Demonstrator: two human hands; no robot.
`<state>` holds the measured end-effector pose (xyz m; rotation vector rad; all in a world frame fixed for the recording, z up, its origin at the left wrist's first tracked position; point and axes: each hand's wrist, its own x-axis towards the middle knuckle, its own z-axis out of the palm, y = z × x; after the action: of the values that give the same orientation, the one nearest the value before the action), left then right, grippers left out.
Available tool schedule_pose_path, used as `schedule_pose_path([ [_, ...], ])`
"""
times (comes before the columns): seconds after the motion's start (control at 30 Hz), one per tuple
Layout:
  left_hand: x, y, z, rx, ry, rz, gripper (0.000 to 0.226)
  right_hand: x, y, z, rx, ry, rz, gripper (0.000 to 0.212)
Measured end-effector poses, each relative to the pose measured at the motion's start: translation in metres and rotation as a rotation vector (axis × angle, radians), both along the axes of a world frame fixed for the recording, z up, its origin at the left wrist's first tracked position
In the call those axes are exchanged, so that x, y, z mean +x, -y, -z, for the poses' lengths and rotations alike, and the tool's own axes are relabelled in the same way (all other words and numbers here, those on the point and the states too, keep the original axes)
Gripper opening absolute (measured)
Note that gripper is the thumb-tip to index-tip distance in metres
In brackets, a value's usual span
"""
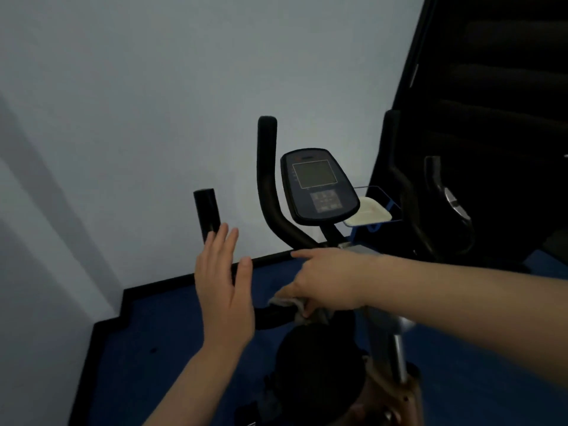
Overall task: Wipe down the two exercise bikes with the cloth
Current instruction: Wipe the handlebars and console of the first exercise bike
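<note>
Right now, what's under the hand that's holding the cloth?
Under the right hand is a grey cloth, pressed on the bike's black handlebar. The bar beneath the cloth and the palm's grip are hidden.

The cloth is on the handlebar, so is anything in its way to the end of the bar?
Yes. The open left hand hangs across the handlebar, left of the cloth the right hand holds there.
</note>
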<state>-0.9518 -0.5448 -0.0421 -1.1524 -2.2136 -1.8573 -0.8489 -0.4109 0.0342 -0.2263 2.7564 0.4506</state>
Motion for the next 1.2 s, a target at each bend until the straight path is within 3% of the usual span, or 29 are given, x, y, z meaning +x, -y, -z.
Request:
schedule_pose_path([
  [0.17, 0.031, 0.016, -0.015, 0.039, 0.204, 0.030, 0.031, 0.028, -0.018, 0.009, -0.638, -0.309, 0.221, 0.032],
  [0.33, 0.049, 0.014, -0.031, -0.031, 0.248, 0.086, 0.029, 0.056, -0.031, 0.003, -1.271, -0.668, 0.542, 0.020],
  [0.47, 0.057, -0.002, -0.030, -0.117, 0.226, 0.073, 0.028, 0.077, -0.055, -0.015, -1.472, -0.740, 0.722, 0.021],
  [0.57, 0.055, -0.002, -0.022, -0.251, 0.163, 0.084, 0.027, 0.088, -0.068, -0.030, -1.404, -0.937, 0.748, 0.015],
  [0.67, 0.052, 0.000, -0.019, -0.555, 0.008, 0.143, 0.032, 0.098, -0.067, -0.043, -1.258, -1.096, 0.709, 0.008],
  [0.77, 0.053, -0.004, -0.021, -0.720, -0.100, 0.168, 0.035, 0.102, -0.053, -0.021, -1.018, -0.952, 0.678, 0.010],
  [0.9, 0.051, -0.005, -0.019, -0.726, -0.081, 0.169, 0.027, 0.112, -0.023, 0.035, -1.004, -0.528, 0.718, 0.026],
  [0.97, 0.051, -0.005, -0.018, -0.700, -0.073, 0.161, 0.026, 0.122, -0.017, 0.047, -1.032, -0.533, 0.762, 0.031],
  [1.07, 0.051, -0.006, -0.017, -0.692, -0.069, 0.159, 0.027, 0.111, -0.019, 0.052, -0.902, -0.665, 0.803, 0.025],
  [1.2, 0.051, -0.007, -0.019, -0.680, -0.071, 0.153, 0.027, 0.059, -0.022, 0.050, -0.487, -0.705, 0.853, 0.031],
])
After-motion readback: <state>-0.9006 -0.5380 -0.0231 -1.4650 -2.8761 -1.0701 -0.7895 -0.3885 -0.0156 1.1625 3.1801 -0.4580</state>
